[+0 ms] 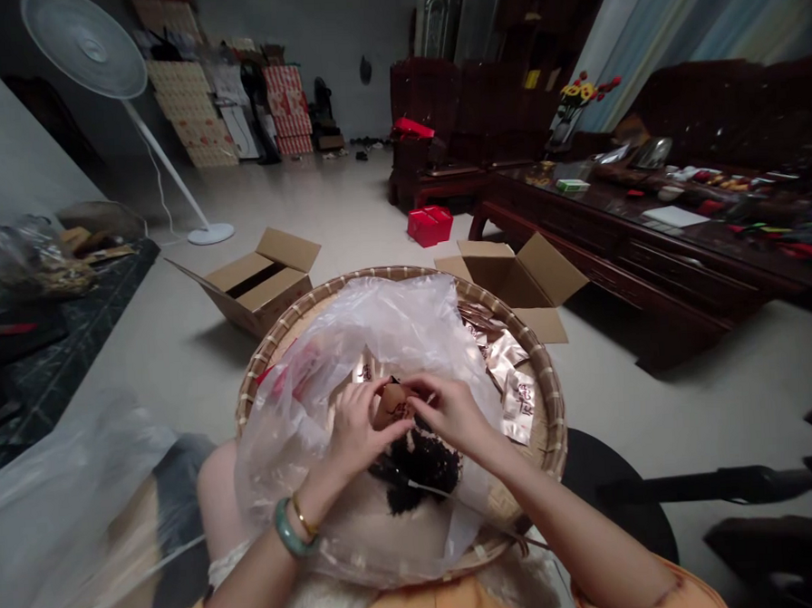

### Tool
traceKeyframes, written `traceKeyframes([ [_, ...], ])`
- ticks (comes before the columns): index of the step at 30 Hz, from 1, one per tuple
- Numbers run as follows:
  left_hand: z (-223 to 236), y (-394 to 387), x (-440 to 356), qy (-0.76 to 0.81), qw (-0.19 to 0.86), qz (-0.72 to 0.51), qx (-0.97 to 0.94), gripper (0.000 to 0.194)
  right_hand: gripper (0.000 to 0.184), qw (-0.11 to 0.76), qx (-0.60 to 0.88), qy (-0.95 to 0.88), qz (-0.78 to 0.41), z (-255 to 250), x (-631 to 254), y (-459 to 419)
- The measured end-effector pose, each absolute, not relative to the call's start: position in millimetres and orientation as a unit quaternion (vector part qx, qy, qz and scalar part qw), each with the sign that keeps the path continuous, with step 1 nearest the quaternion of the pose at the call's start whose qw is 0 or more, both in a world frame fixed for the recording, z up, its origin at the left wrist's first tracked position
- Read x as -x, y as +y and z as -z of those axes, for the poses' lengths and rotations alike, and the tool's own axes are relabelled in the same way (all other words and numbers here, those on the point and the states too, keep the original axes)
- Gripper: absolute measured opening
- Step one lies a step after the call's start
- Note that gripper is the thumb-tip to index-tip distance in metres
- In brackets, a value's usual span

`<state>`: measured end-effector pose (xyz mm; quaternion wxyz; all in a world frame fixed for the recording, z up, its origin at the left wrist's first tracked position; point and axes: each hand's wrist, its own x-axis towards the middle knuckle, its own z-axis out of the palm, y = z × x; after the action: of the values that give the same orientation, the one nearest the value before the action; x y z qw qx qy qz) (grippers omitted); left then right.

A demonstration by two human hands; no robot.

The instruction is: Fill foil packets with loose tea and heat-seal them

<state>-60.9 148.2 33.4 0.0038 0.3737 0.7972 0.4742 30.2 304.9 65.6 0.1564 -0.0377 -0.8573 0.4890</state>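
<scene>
Over a round woven bamboo tray [554,405], my left hand [358,420] and my right hand [452,410] both grip a small brown packet [392,404] with dark writing. Its dark upper edge shows between my fingers. Just beneath lies a heap of dark loose leaves [421,471] on a clear plastic bag [406,313] spread across the tray. A thin-handled tool [433,489] rests with one end at the heap; its tip is hard to make out. Several shiny copper-coloured packets [518,407] lie along the tray's right side.
Open cardboard boxes stand beyond the tray, one box [255,280] on the left and another box [513,276] on the right. A red box [430,226] sits on the floor. The long wooden table [578,218] is at right, a white fan [210,233] at left.
</scene>
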Motion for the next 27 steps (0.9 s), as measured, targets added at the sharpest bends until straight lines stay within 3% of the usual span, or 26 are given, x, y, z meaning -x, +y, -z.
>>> traceKeyframes([
  [4, -44, 143, 72, 0.717, 0.285, -0.550, -0.320, 0.027, 0.020, 0.091, 0.069, -0.801, -0.588, -65, -26, 312],
  [10, -32, 140, 72, 0.687, 0.296, -0.633, -0.200, 0.034, 0.034, 0.109, 0.141, -0.724, -0.667, -39, -21, 301],
  [12, -31, 139, 74, 0.669, 0.266, -0.678, -0.146, 0.037, 0.031, 0.096, 0.147, -0.775, -0.607, -28, -24, 291],
  [14, -34, 139, 77, 0.645, 0.245, -0.719, -0.086, 0.039, 0.032, 0.036, 0.084, -0.879, -0.468, -19, -29, 276],
  [17, -42, 139, 77, 0.612, 0.253, -0.748, -0.043, 0.045, 0.057, -0.047, -0.031, -0.971, -0.232, -7, -33, 250],
  [19, -45, 139, 75, 0.604, 0.270, -0.748, -0.047, 0.049, 0.066, -0.071, -0.053, -0.987, -0.136, -1, -30, 235],
  [24, -42, 136, 70, 0.621, 0.290, -0.726, -0.050, 0.048, 0.042, -0.103, -0.019, -0.990, -0.098, 8, -19, 226],
  [27, -40, 135, 71, 0.652, 0.268, -0.708, -0.051, 0.048, 0.043, -0.086, -0.016, -0.990, -0.108, 7, -21, 228],
])
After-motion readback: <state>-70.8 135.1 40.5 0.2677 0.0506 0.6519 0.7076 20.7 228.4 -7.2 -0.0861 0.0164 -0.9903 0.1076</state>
